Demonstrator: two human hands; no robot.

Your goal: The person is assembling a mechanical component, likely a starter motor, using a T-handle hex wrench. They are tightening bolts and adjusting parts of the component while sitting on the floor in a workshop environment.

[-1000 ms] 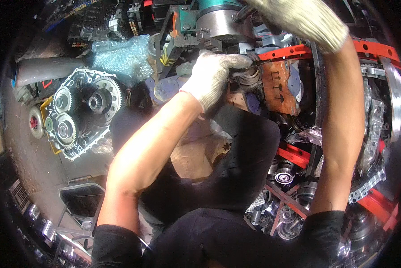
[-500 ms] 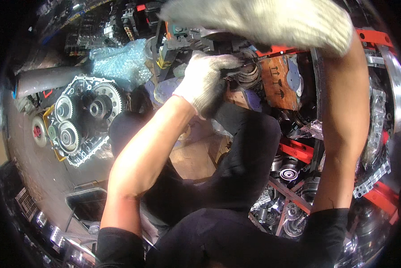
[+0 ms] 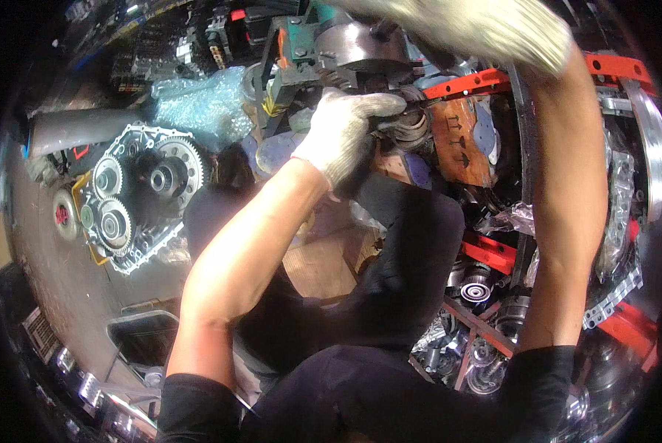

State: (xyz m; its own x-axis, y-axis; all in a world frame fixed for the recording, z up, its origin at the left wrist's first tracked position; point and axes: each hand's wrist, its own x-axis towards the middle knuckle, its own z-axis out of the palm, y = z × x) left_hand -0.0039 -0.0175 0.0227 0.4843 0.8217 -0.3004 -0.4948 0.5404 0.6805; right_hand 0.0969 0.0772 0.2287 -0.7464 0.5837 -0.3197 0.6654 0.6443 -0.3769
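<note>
Black cloth lies nearest: the person's trousers (image 3: 412, 236) spread below the gloved fingers (image 3: 384, 105) of the left hand (image 3: 335, 133), with a tan panel (image 3: 320, 266) showing between the knees. Cream knit covers that hand; one finger points right while others curl under, and with the palm side in shadow I cannot tell whether they close on anything. The right hand (image 3: 486, 29), in a similar glove, is blurred and raised to the upper right of the left fingers; its fingertips run up to the top edge of the view, so neither their spread nor any grip can be made out. Close to the right of the left fingertips sits a stack of metal rings (image 3: 410, 133), contact unclear. Just above those fingers is a steel cylinder (image 3: 364, 48), the right hand passing partly in front of it, with a green block (image 3: 299, 40) at its left. Further right of the left fingers stand an orange-brown board (image 3: 449, 162) and a bluish disc (image 3: 484, 134), a red drilled bar (image 3: 473, 83) running above them. Well left of the left fingers lies a silver housing (image 3: 152, 252) bearing toothed gears (image 3: 115, 223); higher up, bubble wrap (image 3: 202, 103) lies between the fingers and a grey tube (image 3: 87, 129).
</note>
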